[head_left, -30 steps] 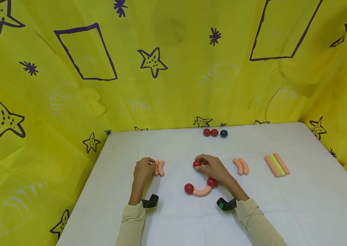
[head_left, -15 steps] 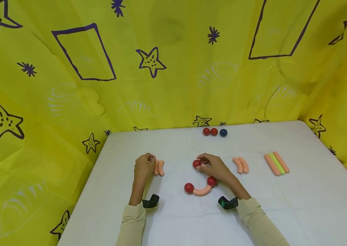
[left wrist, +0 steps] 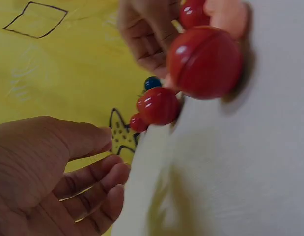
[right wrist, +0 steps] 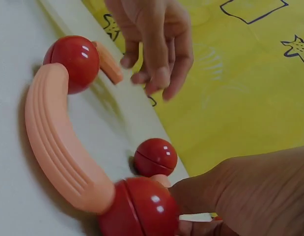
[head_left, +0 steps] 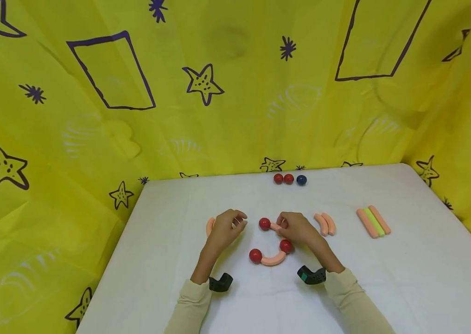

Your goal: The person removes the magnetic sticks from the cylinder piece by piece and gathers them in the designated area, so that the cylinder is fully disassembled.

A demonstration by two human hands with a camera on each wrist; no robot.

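Note:
My right hand (head_left: 298, 227) pinches a curved peach stick (head_left: 275, 227), whose left end joins a red ball (head_left: 264, 224). Below that hand, another red ball (head_left: 286, 246) meets a grooved, curved peach stick (right wrist: 63, 142). This stick's other end joins a further red ball (head_left: 255, 255), so the pieces form an open curve on the table. My left hand (head_left: 227, 227) hovers left of the upper ball, fingers loosely bent and apart, nothing between them in the left wrist view. Behind it, a peach stick (head_left: 210, 226) is partly hidden.
Two red balls (head_left: 278, 178) and a dark blue ball (head_left: 301, 180) line the back of the white table (head_left: 260, 306). On the right lie two curved peach sticks (head_left: 324, 224), then straight peach sticks flanking a green stick (head_left: 374, 221). Yellow patterned cloth (head_left: 239, 116) surrounds the table.
My left hand has left the pair of peach sticks and moved right, toward the upper red ball. My right hand's fingers have shifted from that ball onto the peach stick beside it.

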